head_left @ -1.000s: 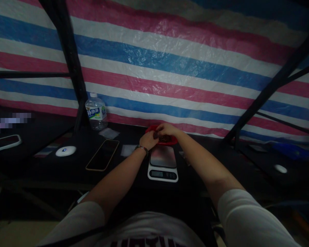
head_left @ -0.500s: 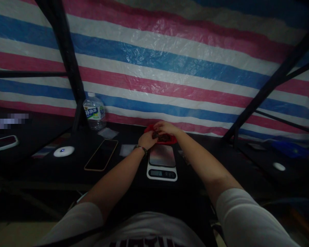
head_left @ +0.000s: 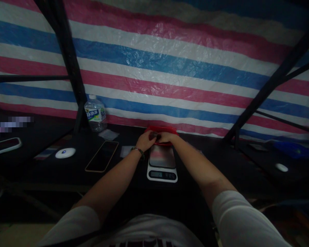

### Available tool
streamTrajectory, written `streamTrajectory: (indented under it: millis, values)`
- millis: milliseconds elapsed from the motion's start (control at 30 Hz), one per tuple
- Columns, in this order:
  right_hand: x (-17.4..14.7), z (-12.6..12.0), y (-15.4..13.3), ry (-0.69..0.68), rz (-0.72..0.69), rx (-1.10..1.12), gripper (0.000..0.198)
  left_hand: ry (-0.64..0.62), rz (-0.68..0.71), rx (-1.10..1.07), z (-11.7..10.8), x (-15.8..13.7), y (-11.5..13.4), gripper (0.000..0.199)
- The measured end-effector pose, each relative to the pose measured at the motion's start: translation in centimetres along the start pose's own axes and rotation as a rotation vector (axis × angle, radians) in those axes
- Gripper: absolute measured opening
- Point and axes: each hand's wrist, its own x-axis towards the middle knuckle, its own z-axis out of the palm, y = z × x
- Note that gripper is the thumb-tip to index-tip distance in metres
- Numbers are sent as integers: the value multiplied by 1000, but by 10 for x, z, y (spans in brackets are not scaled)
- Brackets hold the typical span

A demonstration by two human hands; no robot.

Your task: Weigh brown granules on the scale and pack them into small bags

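The left hand (head_left: 144, 140) is pinching a dark clump (head_left: 153, 136) at the red tray (head_left: 170, 129), near the far edge of the tabletop (head_left: 221, 161); the right hand (head_left: 166, 137) is touching it, grip unclear. The scale (head_left: 162, 164) is sitting toward the front edge.

Bottle (head_left: 95, 115), phone (head_left: 102, 156), possibly blue tray (head_left: 295, 150)

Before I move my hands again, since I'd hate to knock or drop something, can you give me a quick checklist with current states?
1. Both hands at the red container: ok; left hand and right hand are close together there.
2. Dark item held firmly: cannot tell; too dim.
3. Scale lying flat: ok.
4. Display clearly readable: not ok; lit, but its digits are blurred.
5. Phone apart from the scale: ok.
6. Bottle upright: ok.
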Motion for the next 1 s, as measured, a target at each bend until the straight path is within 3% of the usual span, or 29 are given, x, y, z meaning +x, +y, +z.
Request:
streamTrajectory:
  millis: [333,467,667,767,867,1000]
  values:
    - [7,2,0,32,66,-43,23,60,74,-140,3,-1,0,37]
    - [6,2,7,91,92,23,19,57,58,-87,2,-2,1,39]
    - [0,-10,12,141,115,187,28,-70,43,128,1,0,1,35]
    - [-2,-18,12,165,82,391,26,-124,7,192,3,1,2,33]
    - [0,-22,8,171,26,633,22,-135,-16,208,4,2,5,34]
    - [2,-22,0,177,-10,685,22,-139,-85,223,5,4,7,35]
